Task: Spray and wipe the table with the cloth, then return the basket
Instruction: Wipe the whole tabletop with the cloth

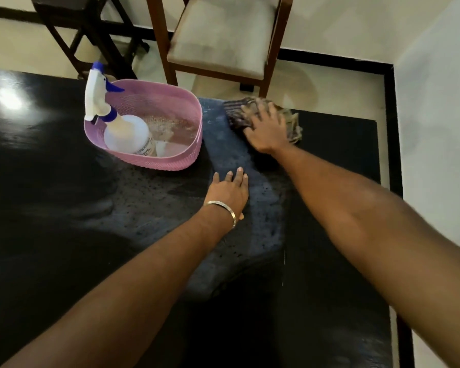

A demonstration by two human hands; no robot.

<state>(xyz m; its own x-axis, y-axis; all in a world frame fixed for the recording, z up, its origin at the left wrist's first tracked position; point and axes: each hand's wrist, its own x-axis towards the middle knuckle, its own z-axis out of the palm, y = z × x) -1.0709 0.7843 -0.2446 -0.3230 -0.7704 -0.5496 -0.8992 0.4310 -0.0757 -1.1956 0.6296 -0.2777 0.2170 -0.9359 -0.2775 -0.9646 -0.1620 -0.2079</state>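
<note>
A black table (pixel 64 208) fills the view, with a wet, greyish streak running down its middle. My right hand (pixel 267 131) presses flat on a crumpled striped cloth (pixel 235 112) at the table's far edge. My left hand (pixel 229 193) rests flat on the wet streak, fingers spread, holding nothing; a metal bangle is on its wrist. A pink woven basket (pixel 170 158) stands at the far middle of the table, left of the cloth. Inside it leans a white spray bottle (pixel 125 134) with a blue nozzle.
A wooden chair (pixel 221 41) with a beige cushion stands just beyond the table's far edge. A dark stool (pixel 85 27) is at the back left. A white wall (pixel 436 128) runs along the right side, close to the table edge.
</note>
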